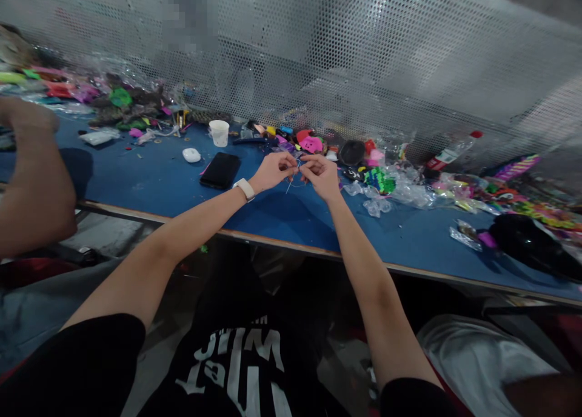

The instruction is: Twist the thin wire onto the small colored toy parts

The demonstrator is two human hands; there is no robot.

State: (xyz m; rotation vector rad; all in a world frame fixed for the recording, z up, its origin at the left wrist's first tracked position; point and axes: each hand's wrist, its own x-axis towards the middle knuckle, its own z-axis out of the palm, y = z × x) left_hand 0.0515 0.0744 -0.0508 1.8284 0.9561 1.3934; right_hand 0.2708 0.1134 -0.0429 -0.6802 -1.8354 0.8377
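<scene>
A grey metal screen (282,53), perforated with small round holes, is fronted by a flat blue tabletop (150,183), on whose right part a glossy, rounded black object (530,244) is set. Above the tabletop's middle, the left hand (273,170) and right hand (322,176) are nearly closed in fingertip pinches, by which a thin pale strand (288,187) is held.

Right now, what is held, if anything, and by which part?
Left hand and right hand seem to pinch a thin pale strand above its lower end; exact spots unclear.
</scene>
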